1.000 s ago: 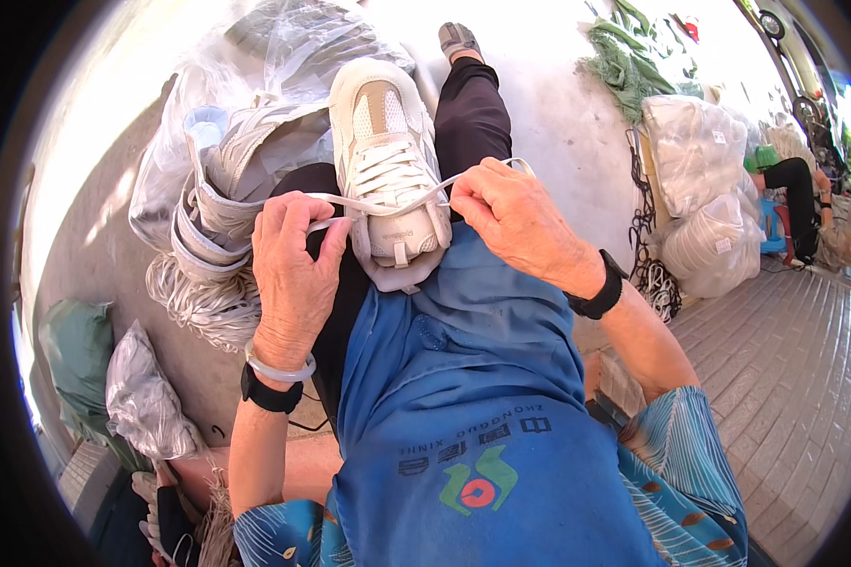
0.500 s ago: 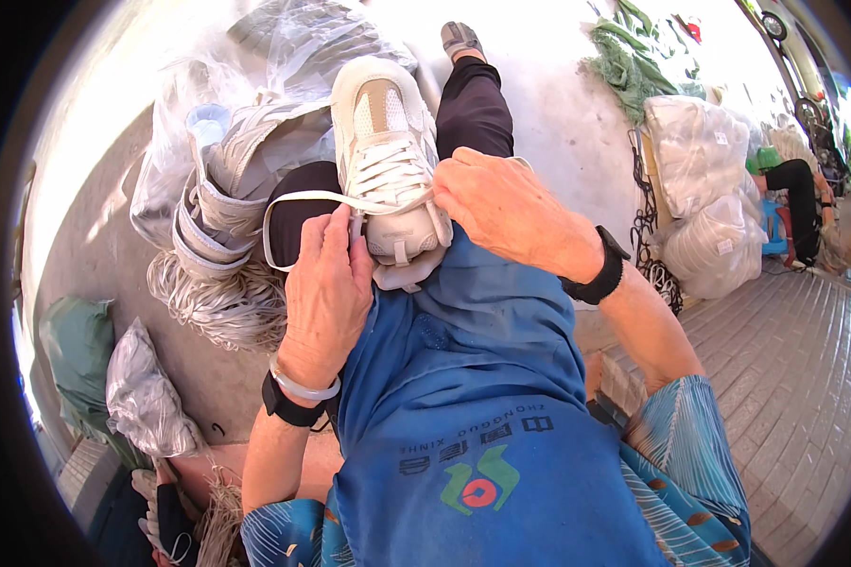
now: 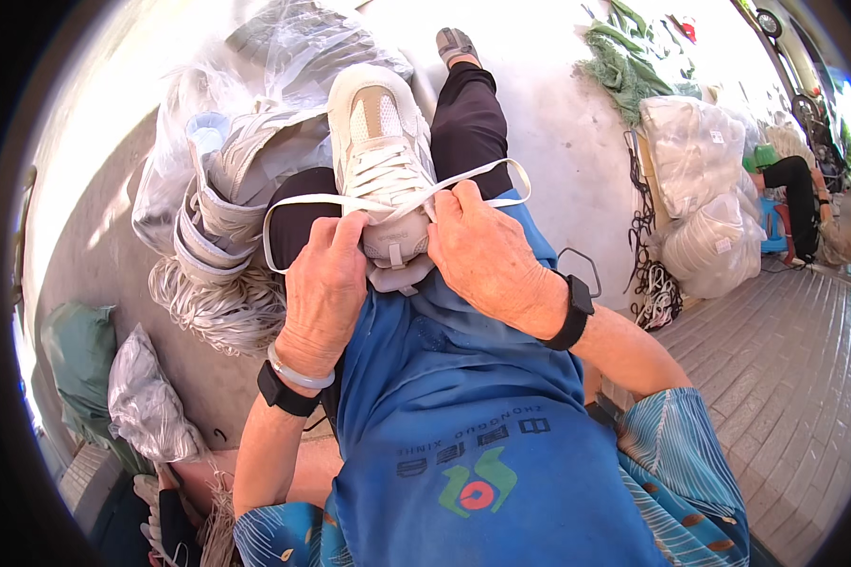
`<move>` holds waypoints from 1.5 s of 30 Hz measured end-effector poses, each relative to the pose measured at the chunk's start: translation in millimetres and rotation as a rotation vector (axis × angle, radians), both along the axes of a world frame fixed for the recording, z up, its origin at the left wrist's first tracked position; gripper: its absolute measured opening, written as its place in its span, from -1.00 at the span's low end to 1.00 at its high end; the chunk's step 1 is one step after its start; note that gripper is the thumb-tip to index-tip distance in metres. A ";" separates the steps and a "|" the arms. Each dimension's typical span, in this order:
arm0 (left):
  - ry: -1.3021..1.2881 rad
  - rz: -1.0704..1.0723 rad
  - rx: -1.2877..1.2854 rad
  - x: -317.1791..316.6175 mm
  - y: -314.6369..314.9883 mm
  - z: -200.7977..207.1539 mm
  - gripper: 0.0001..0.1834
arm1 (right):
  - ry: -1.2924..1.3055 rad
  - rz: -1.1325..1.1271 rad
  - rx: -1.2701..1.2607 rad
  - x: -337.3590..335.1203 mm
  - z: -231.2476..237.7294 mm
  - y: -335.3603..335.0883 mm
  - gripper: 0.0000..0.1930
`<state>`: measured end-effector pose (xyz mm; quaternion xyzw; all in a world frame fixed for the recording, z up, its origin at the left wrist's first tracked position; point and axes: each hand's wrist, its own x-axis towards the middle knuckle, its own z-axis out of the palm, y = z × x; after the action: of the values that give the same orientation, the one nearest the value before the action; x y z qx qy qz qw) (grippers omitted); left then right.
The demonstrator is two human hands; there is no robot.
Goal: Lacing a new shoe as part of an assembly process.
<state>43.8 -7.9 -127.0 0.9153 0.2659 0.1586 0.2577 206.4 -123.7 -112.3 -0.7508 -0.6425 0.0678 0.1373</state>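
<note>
A cream and beige sneaker (image 3: 373, 115) lies across my lap, toe pointing away. White lace (image 3: 388, 170) criss-crosses its front, and one long end loops out to each side. My left hand (image 3: 320, 288) is closed at the left edge of the shoe's opening, thumb and fingertips together beside the lace. My right hand (image 3: 490, 260) pinches at the opposite edge, right by the upper eyelets, with lace running out from behind its fingers. Exactly what lies between the fingertips is partly hidden. The shoe's tongue (image 3: 395, 241) shows between the two hands.
At left, stacked grey shoe uppers (image 3: 219, 227) rest above a bundle of pale laces (image 3: 219, 307). Clear plastic bags (image 3: 695, 156) stand at right, near dark cords (image 3: 645, 246). Green netting (image 3: 624, 66) lies farther off. Another person (image 3: 804, 208) sits at the far right.
My right hand has come down and left, closer to the shoe's opening. The right lace end now shows as a loop above it. My left fingertips have drawn together at the shoe's edge.
</note>
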 end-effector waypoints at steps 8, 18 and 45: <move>0.105 -0.049 0.111 11.5 7.8 1.1 -0.79 | 0.186 -0.012 0.068 8.7 -11.8 -0.5 -0.80; -0.119 -0.024 0.072 2.7 12.7 -5.4 -0.85 | -0.116 0.066 0.133 6.7 0.3 5.1 -0.75; -0.331 0.078 -0.296 -9.5 -5.6 30.4 -0.83 | 1.299 0.165 -0.174 -4.7 62.3 -10.6 -0.93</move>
<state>34.3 -13.4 -96.6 0.8180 0.2757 0.2758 0.4228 201.7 -134.3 -50.0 -0.5138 -0.4765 0.5691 0.4303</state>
